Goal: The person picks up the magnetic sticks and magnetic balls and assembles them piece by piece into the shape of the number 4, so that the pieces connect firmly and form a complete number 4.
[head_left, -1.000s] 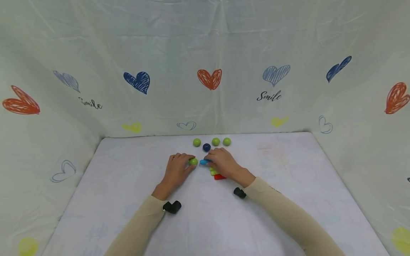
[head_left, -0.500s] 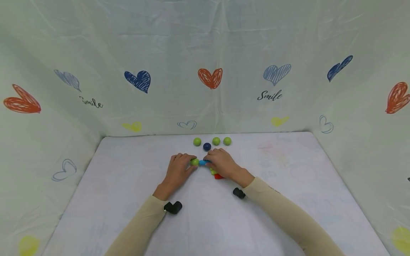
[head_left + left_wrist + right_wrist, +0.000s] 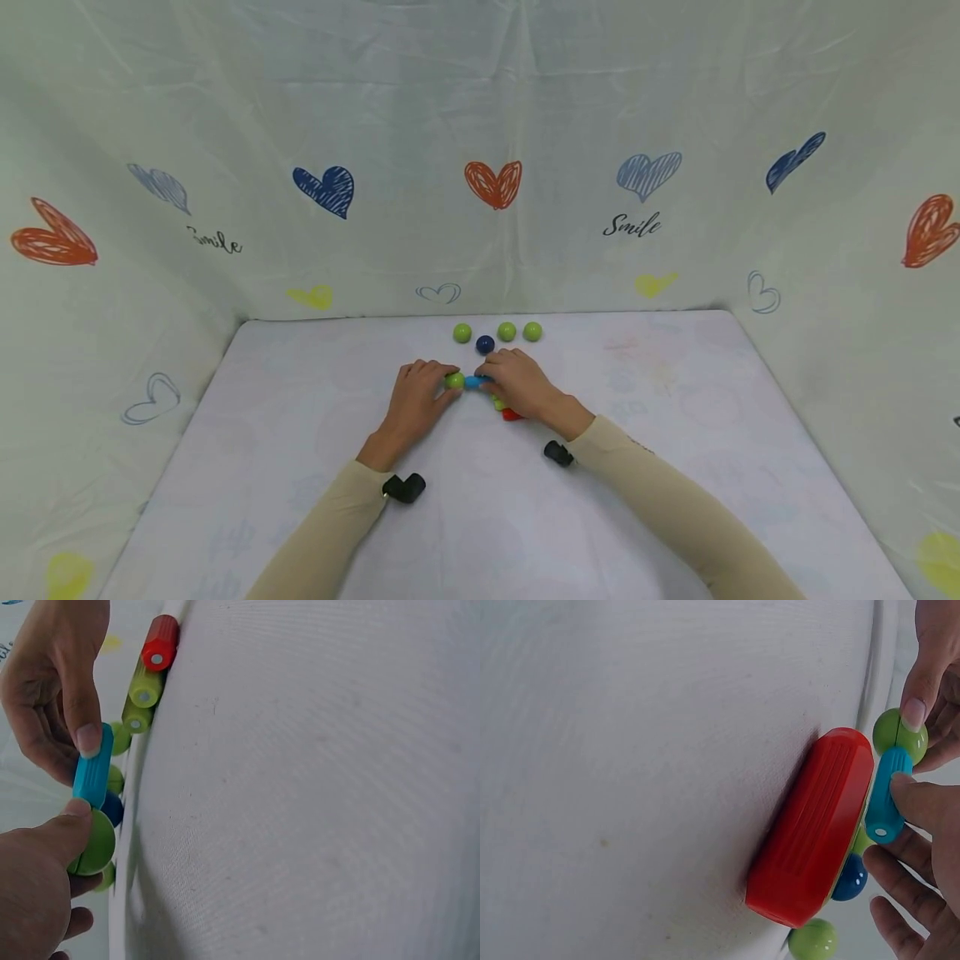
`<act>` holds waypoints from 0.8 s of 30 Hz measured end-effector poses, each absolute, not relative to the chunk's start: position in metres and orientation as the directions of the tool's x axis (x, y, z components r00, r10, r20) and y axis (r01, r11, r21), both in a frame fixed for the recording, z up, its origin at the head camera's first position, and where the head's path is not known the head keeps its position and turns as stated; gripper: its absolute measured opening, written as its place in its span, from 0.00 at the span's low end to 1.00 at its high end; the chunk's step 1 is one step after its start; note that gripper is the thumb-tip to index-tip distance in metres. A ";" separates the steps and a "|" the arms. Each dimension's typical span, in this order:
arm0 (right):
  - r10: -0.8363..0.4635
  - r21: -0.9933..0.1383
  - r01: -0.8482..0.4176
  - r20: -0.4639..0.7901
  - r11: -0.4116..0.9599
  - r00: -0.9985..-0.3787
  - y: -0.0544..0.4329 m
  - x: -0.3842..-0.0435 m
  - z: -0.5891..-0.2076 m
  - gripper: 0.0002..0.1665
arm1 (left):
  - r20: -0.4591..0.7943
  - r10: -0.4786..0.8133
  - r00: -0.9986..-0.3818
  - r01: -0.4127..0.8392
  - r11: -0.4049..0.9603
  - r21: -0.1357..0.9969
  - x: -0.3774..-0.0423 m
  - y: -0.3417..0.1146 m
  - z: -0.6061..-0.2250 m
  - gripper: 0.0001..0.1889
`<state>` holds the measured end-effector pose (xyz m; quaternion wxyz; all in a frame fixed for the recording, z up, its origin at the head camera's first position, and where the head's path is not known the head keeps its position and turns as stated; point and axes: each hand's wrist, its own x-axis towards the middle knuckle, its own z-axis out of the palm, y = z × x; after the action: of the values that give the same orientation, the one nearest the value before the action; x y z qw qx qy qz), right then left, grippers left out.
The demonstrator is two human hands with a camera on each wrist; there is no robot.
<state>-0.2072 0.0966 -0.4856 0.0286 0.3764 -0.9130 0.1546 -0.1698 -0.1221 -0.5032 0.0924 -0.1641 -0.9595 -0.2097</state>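
My left hand (image 3: 415,400) pinches a lime-green ball (image 3: 97,844) between thumb and fingers. Opposite it, my right hand (image 3: 521,385) pinches a light-blue ridged stick (image 3: 889,791). One end of the stick meets the ball in both wrist views; its other end has a small pale dot. Beneath my right hand, partly hidden in the head view, lie a red stick (image 3: 810,825) and two yellow-green sticks, the nearer yellow-green stick (image 3: 146,686) beside the red one. These sticks also have pale dots on their ends.
Beyond my hands, a dark-blue ball (image 3: 485,344) rests on the white-covered table (image 3: 480,517). Near the back edge are three more green balls, one green ball (image 3: 462,332) to its left and two to its right. A printed curtain (image 3: 405,108) hangs behind.
The gap between the green ball and the blue stick has closed. My left hand moved slightly right with the ball; the right hand shifted slightly left with the stick.
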 end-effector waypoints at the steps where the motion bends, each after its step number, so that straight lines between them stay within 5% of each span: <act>1: -0.678 -0.261 -0.696 0.168 0.669 -0.715 0.096 -0.207 -0.486 0.13 | 0.247 0.275 -0.929 0.352 0.860 0.369 -0.170 -0.122 -0.503 0.18; 24: -0.405 -0.184 -0.440 0.196 0.879 -0.893 0.146 -0.246 -0.486 0.28 | 0.257 0.225 -0.940 0.311 0.876 0.369 -0.169 -0.130 -0.507 0.19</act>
<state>-0.2456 0.1463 -0.4857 0.0761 0.2187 -0.9663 0.1126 -0.1693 -0.1296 -0.5074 0.1036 -0.1391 -0.9630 -0.2064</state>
